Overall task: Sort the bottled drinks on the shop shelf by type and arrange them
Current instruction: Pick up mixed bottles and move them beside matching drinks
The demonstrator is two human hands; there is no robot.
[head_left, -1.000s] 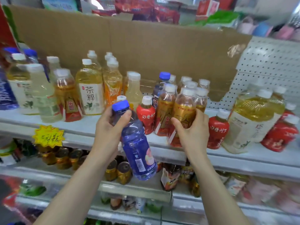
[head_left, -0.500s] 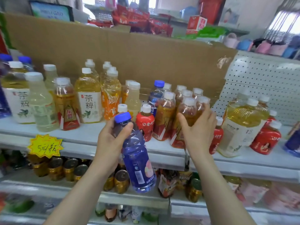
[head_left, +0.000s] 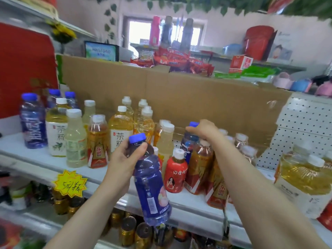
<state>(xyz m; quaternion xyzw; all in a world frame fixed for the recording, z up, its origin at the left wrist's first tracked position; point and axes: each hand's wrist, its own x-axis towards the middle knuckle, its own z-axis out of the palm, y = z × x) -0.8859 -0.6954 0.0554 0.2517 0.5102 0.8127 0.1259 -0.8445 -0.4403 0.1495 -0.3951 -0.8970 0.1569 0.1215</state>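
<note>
A: Starting at the left hand (head_left: 124,159): gripping what?
B: Wrapped round the neck of a blue-capped drink bottle (head_left: 152,187). Held tilted, out in front of the shelf (head_left: 41,164), base hanging below the edge.
A: Right hand (head_left: 203,130)?
B: Reached to the back of the row, curled over the cap of a second blue bottle (head_left: 189,141) standing behind the amber bottles (head_left: 199,164). Looks like a grip on the top; not visibly lifted.
A: Further out?
B: Blue bottle group (head_left: 33,123) at far left, well apart from both of these. In between, mixed up: tea bottles (head_left: 120,133), pale drinks (head_left: 75,141), more amber ones, a small red bottle (head_left: 176,175). Big yellow bottles (head_left: 305,175) at the right edge.
A: Progress?
B: Judging early to middle. Done: that blue cluster on the left. Left to do: getting these two blues over there, then splitting teas, ambers, pales and reds into own rows.
</note>
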